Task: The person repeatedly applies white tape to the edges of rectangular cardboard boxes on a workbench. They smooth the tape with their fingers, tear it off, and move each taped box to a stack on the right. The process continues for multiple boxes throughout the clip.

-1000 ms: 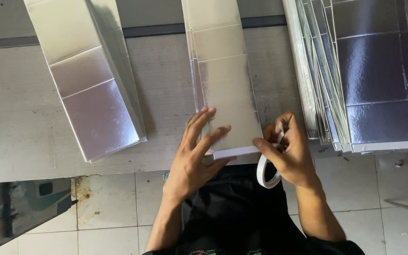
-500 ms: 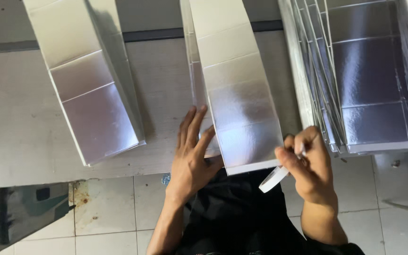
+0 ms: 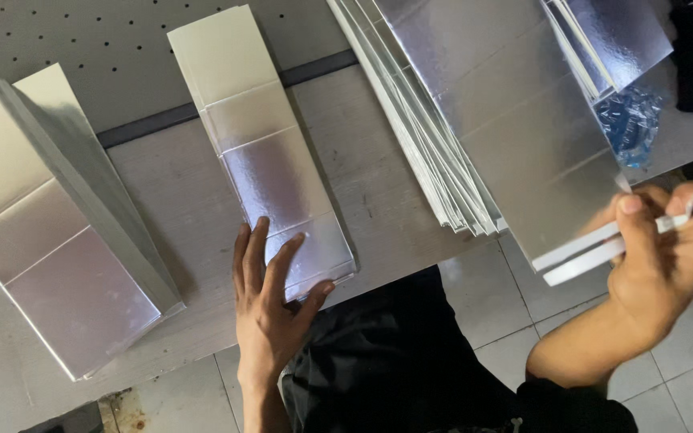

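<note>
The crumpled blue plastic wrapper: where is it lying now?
In the head view, the crumpled blue plastic wrapper lies upper right, beside the silver card stack, above the right hand.

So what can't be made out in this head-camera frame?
- What the right hand grips: a thin white piece, motion-blurred and partly behind the fingers.
- Blue crinkled object: half hidden under the silver sheet stack.
- Left silver stack: cut off by the left edge.
- Sheet under the left hand: near corner covered by fingers.

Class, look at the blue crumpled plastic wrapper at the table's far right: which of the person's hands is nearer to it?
Right. The right hand is just below the blue crumpled plastic wrapper, holding a white tape roll. The left hand rests far left on the middle silver card stack.
</note>
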